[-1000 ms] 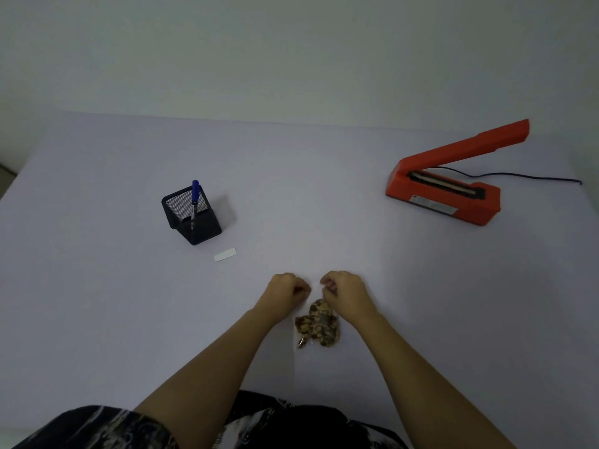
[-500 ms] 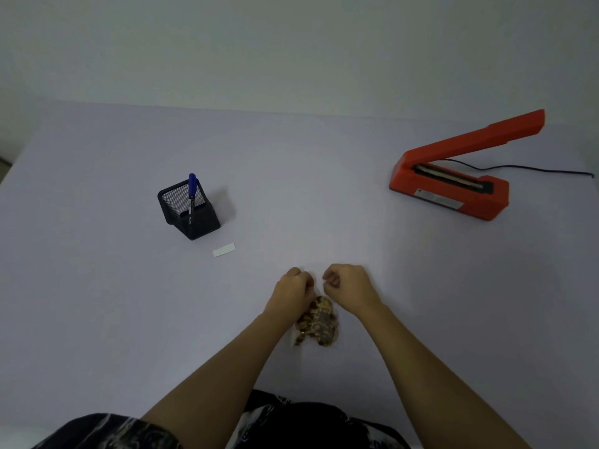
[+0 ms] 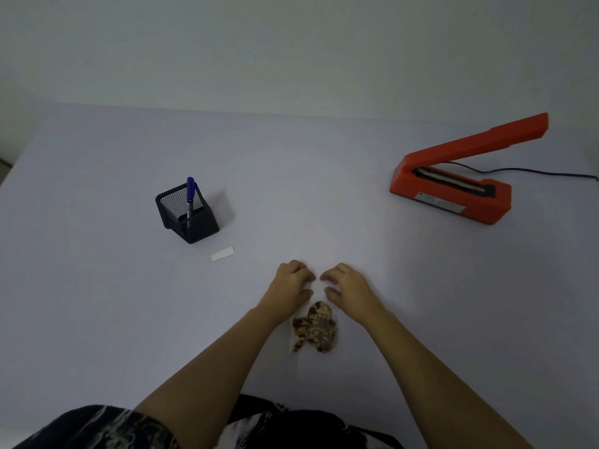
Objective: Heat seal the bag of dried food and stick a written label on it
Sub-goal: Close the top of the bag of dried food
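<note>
A clear bag of brown dried food [image 3: 316,330] lies flat on the table in front of me. Its transparent upper part reaches up between my hands and is hard to make out. My left hand [image 3: 290,285] and my right hand [image 3: 348,288] rest side by side at that upper end, fingers curled and pinching the bag's top edge. A small blank white label [image 3: 222,254] lies to the left of my hands. A blue pen [image 3: 190,192] stands in a black mesh holder [image 3: 188,215] behind the label. The orange heat sealer [image 3: 453,192] sits at the far right with its arm raised.
The sealer's black cable [image 3: 534,171] runs off to the right edge. The pale table [image 3: 308,189] ends at a plain wall behind. My dark patterned clothing shows at the bottom edge.
My hands have drifted slightly apart at the bag's top and the fingers have loosened from tight fists. The bag lies in the same spot.
</note>
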The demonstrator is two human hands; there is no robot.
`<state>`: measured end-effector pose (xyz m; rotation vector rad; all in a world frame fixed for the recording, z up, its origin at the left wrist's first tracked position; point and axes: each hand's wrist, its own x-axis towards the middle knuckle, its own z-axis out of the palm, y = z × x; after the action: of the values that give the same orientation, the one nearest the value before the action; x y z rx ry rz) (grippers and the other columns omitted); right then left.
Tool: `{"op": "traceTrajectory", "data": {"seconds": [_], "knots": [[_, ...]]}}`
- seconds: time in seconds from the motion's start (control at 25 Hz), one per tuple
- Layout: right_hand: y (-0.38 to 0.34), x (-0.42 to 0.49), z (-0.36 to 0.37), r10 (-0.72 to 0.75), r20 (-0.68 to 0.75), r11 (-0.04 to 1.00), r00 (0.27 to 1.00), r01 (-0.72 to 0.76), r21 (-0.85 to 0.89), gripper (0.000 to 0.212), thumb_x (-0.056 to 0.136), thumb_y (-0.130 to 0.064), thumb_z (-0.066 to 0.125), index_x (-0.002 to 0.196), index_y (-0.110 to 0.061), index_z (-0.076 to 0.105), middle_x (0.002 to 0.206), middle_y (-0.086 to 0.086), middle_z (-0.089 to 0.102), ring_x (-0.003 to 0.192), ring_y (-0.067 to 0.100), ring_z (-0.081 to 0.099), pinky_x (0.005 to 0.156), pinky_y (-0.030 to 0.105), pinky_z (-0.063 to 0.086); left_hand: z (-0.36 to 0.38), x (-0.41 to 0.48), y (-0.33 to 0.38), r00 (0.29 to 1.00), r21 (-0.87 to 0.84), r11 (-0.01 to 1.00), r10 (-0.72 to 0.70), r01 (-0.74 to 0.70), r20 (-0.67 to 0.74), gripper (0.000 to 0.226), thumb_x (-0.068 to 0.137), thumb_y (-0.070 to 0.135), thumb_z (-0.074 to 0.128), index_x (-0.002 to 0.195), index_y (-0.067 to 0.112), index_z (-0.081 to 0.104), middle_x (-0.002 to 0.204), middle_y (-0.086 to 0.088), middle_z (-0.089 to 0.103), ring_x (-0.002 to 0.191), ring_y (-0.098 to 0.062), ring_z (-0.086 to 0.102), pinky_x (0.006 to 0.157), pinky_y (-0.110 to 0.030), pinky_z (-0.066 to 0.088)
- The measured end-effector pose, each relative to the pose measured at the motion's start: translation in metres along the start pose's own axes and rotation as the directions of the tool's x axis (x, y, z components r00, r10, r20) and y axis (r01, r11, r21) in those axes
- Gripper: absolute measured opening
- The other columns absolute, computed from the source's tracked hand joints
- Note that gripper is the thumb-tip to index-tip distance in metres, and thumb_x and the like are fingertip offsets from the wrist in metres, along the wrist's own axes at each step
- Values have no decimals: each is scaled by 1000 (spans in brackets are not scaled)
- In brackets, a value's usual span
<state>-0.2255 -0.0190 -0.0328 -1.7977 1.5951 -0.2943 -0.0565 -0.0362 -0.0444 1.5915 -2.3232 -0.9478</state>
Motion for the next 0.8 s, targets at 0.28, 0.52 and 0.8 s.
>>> {"op": "traceTrajectory", "data": {"seconds": [0.28, 0.52, 0.8], "knots": [[3, 17, -17, 44, 122, 998, 992, -38, -47, 72, 77, -25, 69, 139, -13, 33, 130, 7, 40, 120, 22, 42, 101, 37, 40, -24, 20, -5, 979, 132, 990, 22, -50, 201, 74, 78, 38, 68, 141, 18, 34, 147, -3, 33, 130, -25, 29, 105, -37, 30], [1, 38, -29, 153, 202, 980, 967, -121, -161, 107, 63, -32, 80, 145, -20, 13, 143, 4, 30, 130, 24, 35, 101, 45, 41, -35, 42, 2, 957, 303, 952, -50, -40, 285, 111, 65, 49, 78, 146, 10, 13, 153, -7, 16, 138, -27, 19, 111, -42, 27], [0, 33, -27, 159, 210, 981, 965, -130, -146, 106, 68, -29, 73, 147, -19, 3, 148, 4, 26, 135, 23, 29, 105, 44, 34, -38, 44, 6, 963, 355, 935, -106, 11, 249, 124, 61, 55, 78, 147, 7, 2, 155, -10, 5, 141, -30, 10, 113, -44, 21]]}}
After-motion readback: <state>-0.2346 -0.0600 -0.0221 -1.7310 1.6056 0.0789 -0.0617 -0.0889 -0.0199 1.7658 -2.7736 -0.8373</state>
